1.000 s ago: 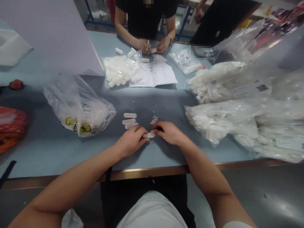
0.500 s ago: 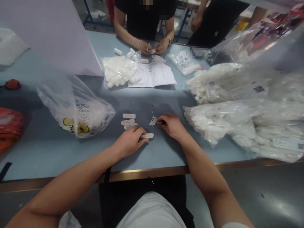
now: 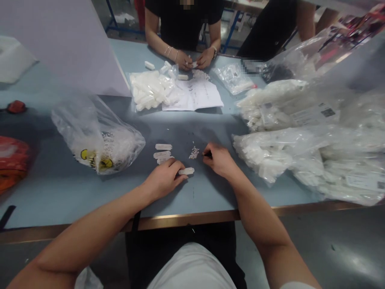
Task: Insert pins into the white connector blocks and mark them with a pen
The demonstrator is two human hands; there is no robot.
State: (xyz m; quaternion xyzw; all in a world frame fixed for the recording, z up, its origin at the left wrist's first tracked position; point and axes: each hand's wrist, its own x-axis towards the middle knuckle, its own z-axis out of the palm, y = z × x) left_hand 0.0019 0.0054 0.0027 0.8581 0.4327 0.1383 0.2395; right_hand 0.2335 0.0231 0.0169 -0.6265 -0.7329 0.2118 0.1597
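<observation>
"Details on the left hand (image 3: 165, 178), please?"

"Just below the middle of the frame, its thumb and fingers are closed on one end of a white strip (image 3: 186, 171) with rows of little holes. The other end points right, toward open space over the blue-grey surface (image 3: 168, 208)."

"And the right hand (image 3: 219, 158)?"

"It is up and to the right of the strip, just beside a little heap of small white pieces (image 3: 194, 152). The fingers are curled, with the tips drawn narrow; whether they pinch a piece, I cannot tell."

"What lies near the left hand?"

"Three flat white plates (image 3: 163, 147), one below another, just above its fingers; the lowest is partly hidden by them. Farther left sits a clear bag (image 3: 110, 150) with yellow printing and white bits inside."

"What about the edges?"

"Large clear bags of white parts (image 3: 270, 150) fill the right side. At the left edge is a red and orange bundle (image 3: 13, 160)."

"Anything at the top?"

"A person in black (image 3: 180, 30) has both hands together at a small white item (image 3: 195, 64). Below them are printed sheets (image 3: 207, 96), with a bag of white pieces (image 3: 152, 90) partly over their left side."
</observation>
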